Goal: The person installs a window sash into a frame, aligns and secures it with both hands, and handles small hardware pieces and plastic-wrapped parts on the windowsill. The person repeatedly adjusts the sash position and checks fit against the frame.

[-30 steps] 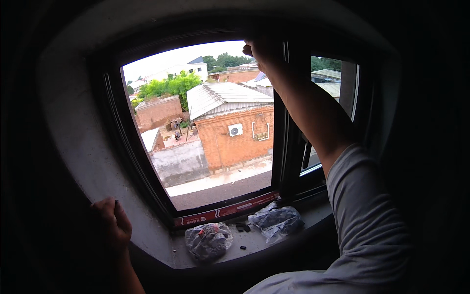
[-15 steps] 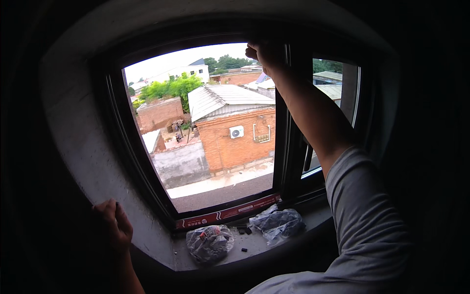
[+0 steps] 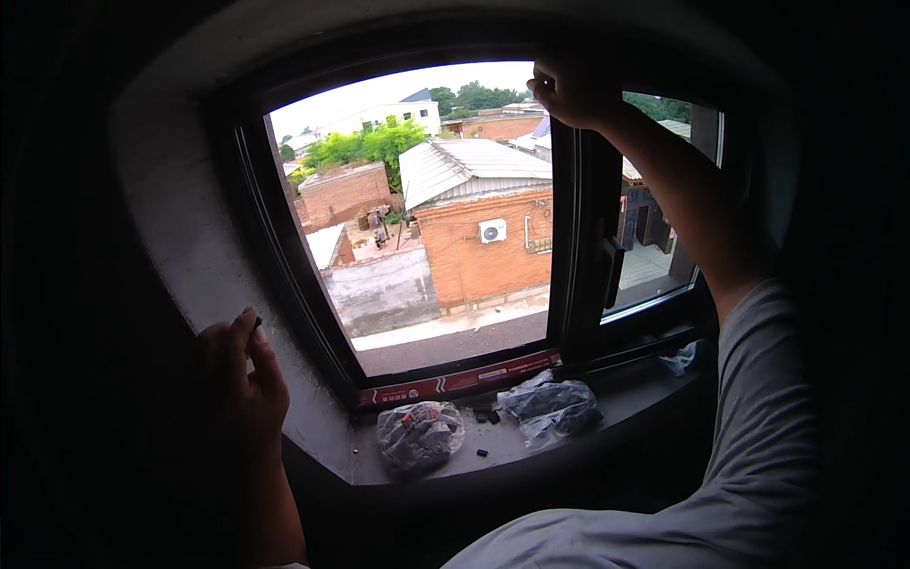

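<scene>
My left hand is raised beside the left wall of the window recess. Its thumb and fingers pinch a small black piece. My right arm stretches up to the top of the dark window frame. Up there my right hand is closed, fingers curled at the upper end of the middle upright; what they hold, if anything, is lost in shadow. On the sill lie a clear plastic bag of dark pieces, a second such bag and several loose black pieces.
A red printed strip runs along the bottom of the frame. A black window handle sits on the right-hand sash. A crumpled scrap of plastic lies at the sill's right end. Brick buildings stand outside.
The view has shifted, bringing more of the right-hand sash into sight. My left hand has risen, and its small black piece shows more plainly. My right hand has moved rightward onto the middle upright.
</scene>
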### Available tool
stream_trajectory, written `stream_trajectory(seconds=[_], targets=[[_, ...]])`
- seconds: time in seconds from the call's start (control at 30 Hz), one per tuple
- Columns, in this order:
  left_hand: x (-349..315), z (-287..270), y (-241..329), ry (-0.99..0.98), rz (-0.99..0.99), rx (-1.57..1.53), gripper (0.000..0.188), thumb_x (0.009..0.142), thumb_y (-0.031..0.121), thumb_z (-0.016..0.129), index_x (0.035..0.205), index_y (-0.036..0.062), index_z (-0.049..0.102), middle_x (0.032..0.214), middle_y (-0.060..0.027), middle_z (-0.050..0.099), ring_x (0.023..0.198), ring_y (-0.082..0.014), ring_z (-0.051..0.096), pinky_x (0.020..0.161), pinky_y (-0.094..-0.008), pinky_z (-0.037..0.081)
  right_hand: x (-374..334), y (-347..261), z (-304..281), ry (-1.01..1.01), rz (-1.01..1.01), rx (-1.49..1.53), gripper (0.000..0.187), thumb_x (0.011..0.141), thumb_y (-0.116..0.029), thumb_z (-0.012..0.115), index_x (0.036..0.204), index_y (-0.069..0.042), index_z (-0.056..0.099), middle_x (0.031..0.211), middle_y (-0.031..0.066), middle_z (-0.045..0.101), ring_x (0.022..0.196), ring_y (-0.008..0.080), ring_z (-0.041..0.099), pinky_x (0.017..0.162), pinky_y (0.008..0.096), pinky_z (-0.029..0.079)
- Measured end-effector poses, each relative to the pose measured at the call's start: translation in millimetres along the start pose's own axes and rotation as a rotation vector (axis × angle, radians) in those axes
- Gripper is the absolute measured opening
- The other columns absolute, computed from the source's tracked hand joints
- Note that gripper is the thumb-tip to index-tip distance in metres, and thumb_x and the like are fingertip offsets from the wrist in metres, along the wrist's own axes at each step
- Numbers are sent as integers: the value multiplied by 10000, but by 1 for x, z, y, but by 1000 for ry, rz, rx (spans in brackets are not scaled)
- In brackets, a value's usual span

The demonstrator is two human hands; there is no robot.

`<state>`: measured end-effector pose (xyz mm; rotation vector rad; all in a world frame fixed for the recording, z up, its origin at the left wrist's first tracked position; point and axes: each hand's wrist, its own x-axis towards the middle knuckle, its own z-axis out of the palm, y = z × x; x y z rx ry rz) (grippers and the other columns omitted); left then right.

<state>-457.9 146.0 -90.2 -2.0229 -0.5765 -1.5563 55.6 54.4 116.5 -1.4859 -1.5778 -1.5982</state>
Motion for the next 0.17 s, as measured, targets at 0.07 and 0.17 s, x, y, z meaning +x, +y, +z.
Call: stream_trajectory(seconds=[0.07, 0.17], targets=[[30, 26, 14, 77, -59, -150, 242, 1029, 121, 586, 1260, 87, 649, 986, -69, 574, 779, -127, 585, 625, -248, 498, -16, 6, -5, 7, -74, -107, 203, 868, -192, 748, 768, -95, 600, 730, 37, 586, 708, 199, 609, 647, 375, 511], [58, 69, 12, 56, -299, -580, 224, 1031, 167, 610, 1229, 94, 686, 1069, -63, 629, 805, -108, 652, 682, -255, 545, -38, 26, 1, -14, -133, -116, 172, 816, -147, 756, 747, -96, 606, 745, 73, 567, 808, 226, 614, 725, 397, 511]])
